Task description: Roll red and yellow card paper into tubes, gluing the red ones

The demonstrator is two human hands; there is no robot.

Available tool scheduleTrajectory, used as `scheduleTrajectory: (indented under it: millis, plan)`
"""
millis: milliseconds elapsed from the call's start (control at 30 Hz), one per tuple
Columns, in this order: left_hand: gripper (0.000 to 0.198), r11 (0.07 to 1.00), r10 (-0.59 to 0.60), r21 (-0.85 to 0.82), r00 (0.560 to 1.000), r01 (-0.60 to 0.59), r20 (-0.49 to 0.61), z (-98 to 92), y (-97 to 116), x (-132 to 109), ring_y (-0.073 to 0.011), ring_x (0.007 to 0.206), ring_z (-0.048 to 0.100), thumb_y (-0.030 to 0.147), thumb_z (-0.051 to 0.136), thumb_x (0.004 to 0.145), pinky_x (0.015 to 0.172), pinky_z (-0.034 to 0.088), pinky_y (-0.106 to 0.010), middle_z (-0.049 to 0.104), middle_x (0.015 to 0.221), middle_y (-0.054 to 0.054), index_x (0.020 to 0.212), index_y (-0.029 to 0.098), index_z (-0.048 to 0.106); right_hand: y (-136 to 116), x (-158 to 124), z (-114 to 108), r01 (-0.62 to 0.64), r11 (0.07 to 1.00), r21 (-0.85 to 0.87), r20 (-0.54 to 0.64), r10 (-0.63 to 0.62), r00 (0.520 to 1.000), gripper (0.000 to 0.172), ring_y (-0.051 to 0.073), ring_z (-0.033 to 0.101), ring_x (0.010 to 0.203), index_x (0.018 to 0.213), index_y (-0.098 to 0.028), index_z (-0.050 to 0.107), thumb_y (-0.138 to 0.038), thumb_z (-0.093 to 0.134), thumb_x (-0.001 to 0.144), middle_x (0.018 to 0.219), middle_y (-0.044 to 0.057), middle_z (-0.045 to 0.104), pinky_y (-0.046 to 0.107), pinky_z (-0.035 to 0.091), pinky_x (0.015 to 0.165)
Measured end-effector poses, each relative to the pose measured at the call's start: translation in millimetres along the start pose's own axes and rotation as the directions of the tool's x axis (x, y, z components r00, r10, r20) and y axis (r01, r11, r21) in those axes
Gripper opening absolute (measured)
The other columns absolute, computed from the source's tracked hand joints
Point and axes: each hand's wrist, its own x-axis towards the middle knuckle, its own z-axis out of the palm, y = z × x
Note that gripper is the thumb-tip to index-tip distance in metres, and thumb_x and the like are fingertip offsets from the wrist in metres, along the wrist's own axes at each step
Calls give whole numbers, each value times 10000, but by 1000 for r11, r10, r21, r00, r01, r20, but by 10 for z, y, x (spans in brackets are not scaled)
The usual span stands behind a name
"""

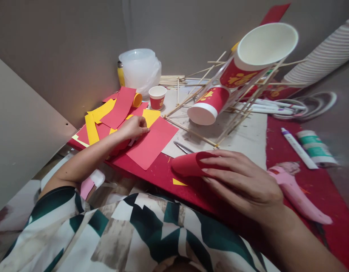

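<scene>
My left hand (134,127) is closed, its fingertips pinching the edge of a flat red paper sheet (159,141) at the front of the table. A pile of red and yellow paper pieces (118,113) lies under and beyond that hand. My right hand (239,179) is closed round a curled piece of red paper (187,163), bent into a loose tube near the table's front edge. Just behind the curl rests a metal pointed tool (183,147), partly hidden by it. A small yellow paper scrap (179,182) lies below the curl.
A stick frame (191,134) carrying joined red-and-white paper cups (205,107) stands behind my right hand. A single paper cup (157,99) and a translucent tub (140,70) stand at the back. To the right lie a pink glue gun (301,198), a marker (299,149) and a green-white roll (316,148).
</scene>
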Motion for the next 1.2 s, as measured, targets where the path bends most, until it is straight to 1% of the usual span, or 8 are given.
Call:
scheduleTrajectory:
  millis: [300, 467, 667, 867, 967, 1033, 1100, 1200]
  plan:
    - [215, 898, -85, -435, 996, 69, -18, -24, 49, 28, -69, 435, 444, 66, 698, 814, 477, 323, -218, 542, 528, 50, 759, 188, 530, 7, 2, -15, 35, 999, -27, 26, -34, 999, 179, 305, 705, 1085, 1009, -158, 697, -60, 665, 863, 1011, 137, 763, 448, 593, 879]
    - [276, 831, -81, -554, 996, 52, -29, 2, -28, 54, -88, 517, 552, 21, 694, 767, 553, 431, -234, 605, 615, 46, 920, 192, 540, 20, -17, -6, 29, 999, -19, 43, -28, 999, 181, 308, 692, 1108, 1006, -159, 693, -53, 666, 862, 1025, 136, 756, 457, 586, 893]
    - [301, 842, 27, -539, 999, -39, -30, -34, -41, 13, -152, 812, 695, 12, 711, 726, 806, 535, -322, 729, 851, -39, 986, 157, 661, 26, -41, 0, 15, 1000, -14, 57, -14, 998, 198, 301, 693, 1100, 1020, -176, 704, -60, 671, 863, 1030, 122, 758, 444, 583, 886]
    - [171, 927, 169, -250, 906, -280, -389, -611, -278, -20, -179, 953, 690, 128, 695, 783, 957, 528, -369, 745, 992, -63, 955, 130, 698, 25, -65, -1, -7, 1000, -1, 69, 7, 998, 222, 304, 694, 1106, 1058, -206, 717, -85, 660, 882, 1033, 104, 759, 447, 583, 883]
    - [214, 976, 113, -113, 871, -188, -478, -929, -508, -236, -196, 951, 682, 205, 729, 792, 953, 534, -385, 748, 1011, -71, 988, 123, 701, 18, -64, -3, -19, 1000, -1, 75, 19, 997, 240, 302, 698, 1101, 1077, -213, 717, -84, 652, 886, 1036, 101, 759, 447, 583, 894]
    - [282, 995, 57, -51, 887, -90, -458, -1023, -636, -490, -223, 979, 683, 303, 757, 796, 962, 537, -408, 752, 1047, -80, 1015, 132, 706, 15, -55, -2, -10, 1000, -3, 70, 10, 997, 227, 305, 699, 1096, 1074, -215, 714, -93, 642, 897, 1034, 102, 758, 449, 583, 888]
    - [357, 1000, 8, -3, 908, -10, -419, -994, -711, -790, -266, 1015, 694, 405, 776, 776, 963, 546, -440, 755, 1094, -98, 1028, 158, 722, 11, -41, -3, 5, 1000, -8, 79, -5, 997, 205, 308, 698, 1088, 1076, -205, 706, -109, 629, 912, 1031, 112, 754, 452, 583, 874]
    - [483, 1000, 16, 25, 973, -11, -231, -779, -736, -1179, -296, 1083, 700, 513, 760, 786, 988, 548, -477, 749, 1160, -121, 1143, 191, 717, 4, -22, -8, 36, 999, -23, 118, -33, 992, 182, 312, 690, 1079, 1090, -180, 683, -128, 619, 928, 1029, 135, 740, 453, 583, 851]
